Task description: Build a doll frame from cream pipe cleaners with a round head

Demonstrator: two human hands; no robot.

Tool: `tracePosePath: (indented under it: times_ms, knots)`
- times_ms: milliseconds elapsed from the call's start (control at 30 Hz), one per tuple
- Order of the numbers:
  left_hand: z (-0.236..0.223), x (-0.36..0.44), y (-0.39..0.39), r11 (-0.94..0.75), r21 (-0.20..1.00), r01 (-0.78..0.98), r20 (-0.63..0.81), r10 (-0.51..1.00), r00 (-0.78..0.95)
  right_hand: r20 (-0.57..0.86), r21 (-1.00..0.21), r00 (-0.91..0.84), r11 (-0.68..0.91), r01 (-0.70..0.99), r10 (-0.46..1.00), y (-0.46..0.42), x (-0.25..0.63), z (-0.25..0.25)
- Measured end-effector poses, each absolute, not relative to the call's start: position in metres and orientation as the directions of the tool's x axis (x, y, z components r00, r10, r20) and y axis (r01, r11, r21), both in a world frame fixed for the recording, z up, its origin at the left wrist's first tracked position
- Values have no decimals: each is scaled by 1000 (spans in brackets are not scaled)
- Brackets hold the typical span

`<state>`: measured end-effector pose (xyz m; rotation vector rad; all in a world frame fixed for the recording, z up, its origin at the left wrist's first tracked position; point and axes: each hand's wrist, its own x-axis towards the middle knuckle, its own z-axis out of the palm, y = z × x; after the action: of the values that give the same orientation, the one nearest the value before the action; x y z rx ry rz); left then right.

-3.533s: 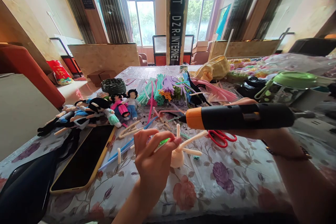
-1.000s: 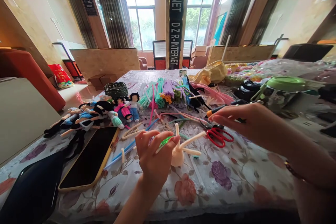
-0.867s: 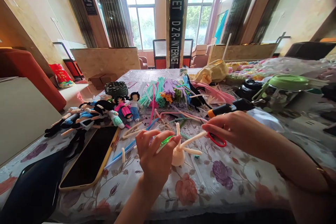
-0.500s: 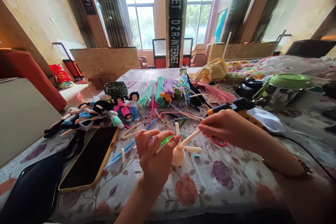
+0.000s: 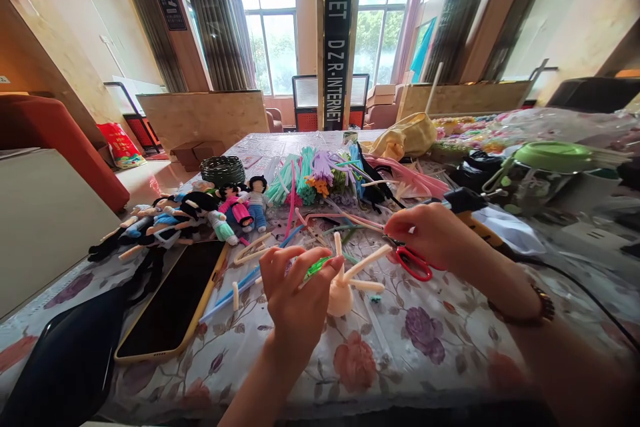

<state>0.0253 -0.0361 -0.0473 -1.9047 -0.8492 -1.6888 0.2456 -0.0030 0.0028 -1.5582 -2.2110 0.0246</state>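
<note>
My left hand (image 5: 300,287) is closed, its thumb and fingertips pinching a peach fuzzy pipe-cleaner figure (image 5: 340,299). The figure has a rounded lower end and several stalks sticking up and to the right. Something bright green (image 5: 317,268) shows between those fingers; I cannot make out what it is. To the right, my right hand (image 5: 429,233) has its fingers drawn together at the blade end of red-handled scissors (image 5: 415,263). The scissors' handles show below the hand, while the fingers partly cover the blades.
Finished dolls (image 5: 240,207) and a phone (image 5: 173,300) lie at left. Bundles of coloured pipe cleaners (image 5: 320,170) stand behind the hands. A glue gun (image 5: 465,203) with its cord rests at right, near a green-lidded jar (image 5: 550,160). Cut pieces are scattered about.
My right hand has let go of the figure's long stalk and moved slightly right, onto the scissors. More of the red handles shows now. The left hand still holds the figure in place.
</note>
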Motion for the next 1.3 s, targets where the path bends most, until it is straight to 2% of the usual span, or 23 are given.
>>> tracePosePath:
  times_ms: [167, 333, 567, 733, 900, 967, 1067, 1300]
  knots:
    - [-48, 25, -36, -704, 60, 708, 988, 145, 60, 299, -254, -394, 470, 845, 869, 5, 241, -9]
    - [-49, 25, -36, -697, 74, 713, 983, 170, 64, 130, -419, -417, 431, 799, 899, 2, 247, 0]
    - [-48, 24, -36, -695, 61, 716, 985, 158, 69, -49, -569, -551, 430, 701, 833, -7, 257, 16]
    - [-48, 24, -36, -691, 59, 720, 983, 165, 77, 24, -583, -508, 425, 692, 861, -11, 250, 14]
    - [-48, 24, -36, -699, 62, 712, 984, 163, 74, 231, -407, -420, 480, 777, 877, -12, 248, 16]
    - [-49, 24, -36, -702, 66, 709, 983, 166, 73, 320, -378, -369, 475, 795, 873, -13, 245, 17]
    - [-50, 23, -36, -712, 83, 697, 981, 183, 70, 350, -433, -365, 494, 754, 863, -17, 235, 17]
    - [-50, 22, -37, -726, 156, 670, 972, 232, 25, 318, -508, -503, 592, 626, 804, -31, 203, 8]
